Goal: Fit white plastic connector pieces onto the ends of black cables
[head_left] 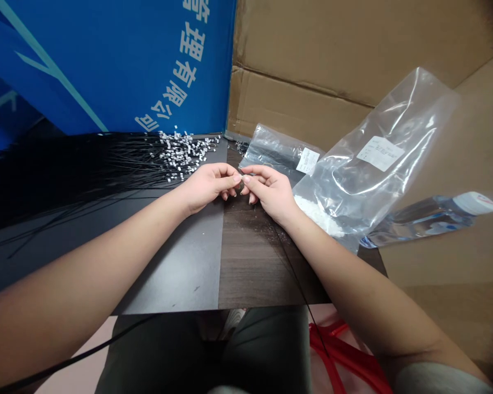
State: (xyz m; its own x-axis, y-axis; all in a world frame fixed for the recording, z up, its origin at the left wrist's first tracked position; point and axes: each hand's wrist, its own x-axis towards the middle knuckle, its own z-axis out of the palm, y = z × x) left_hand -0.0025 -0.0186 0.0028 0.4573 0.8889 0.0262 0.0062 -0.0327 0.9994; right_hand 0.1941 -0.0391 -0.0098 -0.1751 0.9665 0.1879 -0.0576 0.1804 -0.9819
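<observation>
My left hand and my right hand meet over the table, thumbs and index fingers pinched tip to tip. A tiny whitish connector housing sits between the fingertips, mostly covered by them. From beneath my right hand a thin black wire trails down over the table's front edge; its upper end is hidden in the fingers. Left of my hands lies a large bundle of black wires, many tipped with white connectors. Loose white pieces lie inside a clear plastic bag beside my right wrist.
A smaller labelled bag lies behind my right hand. At right is a water bottle on its side. Cardboard and a blue printed panel stand at the back. A red stool shows below the table.
</observation>
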